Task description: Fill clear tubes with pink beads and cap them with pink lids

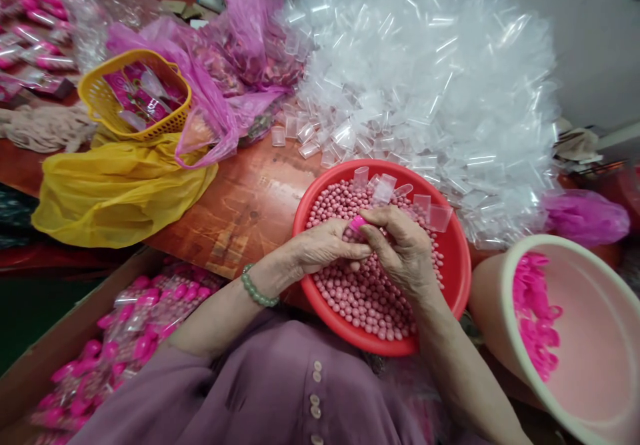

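Observation:
Over a red basin (463, 258) of pink beads (360, 305), my two hands meet at a small clear tube with a bright pink cap (357, 223). My left hand (327, 246) is closed around the tube, which its fingers mostly hide. The thumb and fingers of my right hand (405, 248) pinch the pink cap at the tube's end. Several empty clear plastic tubes (384, 189) lie on the beads at the far side of the basin.
A big heap of clear tubes (430, 65) covers the table behind. At right stands a pale bucket (595, 338) with pink caps (537, 311). Filled tubes (145, 311) lie in a box at lower left. A yellow basket (150, 128) and yellow bag (125, 188) sit left.

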Demonstrator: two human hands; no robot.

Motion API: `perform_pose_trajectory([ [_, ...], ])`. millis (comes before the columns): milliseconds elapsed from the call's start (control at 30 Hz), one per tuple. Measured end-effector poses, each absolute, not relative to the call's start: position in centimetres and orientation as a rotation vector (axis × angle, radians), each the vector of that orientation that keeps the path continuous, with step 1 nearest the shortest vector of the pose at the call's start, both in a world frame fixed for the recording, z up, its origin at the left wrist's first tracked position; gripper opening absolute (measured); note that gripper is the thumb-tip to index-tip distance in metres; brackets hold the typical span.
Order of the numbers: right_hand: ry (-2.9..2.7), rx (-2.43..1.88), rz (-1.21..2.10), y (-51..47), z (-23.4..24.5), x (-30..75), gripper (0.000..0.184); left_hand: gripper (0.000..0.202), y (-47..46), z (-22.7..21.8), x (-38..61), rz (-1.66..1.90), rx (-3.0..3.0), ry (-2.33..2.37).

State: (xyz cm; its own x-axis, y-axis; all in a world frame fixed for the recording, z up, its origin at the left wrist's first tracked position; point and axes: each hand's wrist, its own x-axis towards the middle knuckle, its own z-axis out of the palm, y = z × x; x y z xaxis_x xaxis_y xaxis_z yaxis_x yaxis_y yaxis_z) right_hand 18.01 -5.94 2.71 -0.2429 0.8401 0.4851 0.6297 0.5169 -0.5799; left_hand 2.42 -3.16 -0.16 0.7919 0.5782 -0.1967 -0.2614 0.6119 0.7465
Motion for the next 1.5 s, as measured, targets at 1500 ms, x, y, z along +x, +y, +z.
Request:
perform_pose_trajectory([
  [1500, -2.509, -1.041, -0.374, -8.6, 3.1, 16.4, 0.056, 0.036, -6.7, 0.6, 3.0, 0.773, 0.7, 1.096],
])
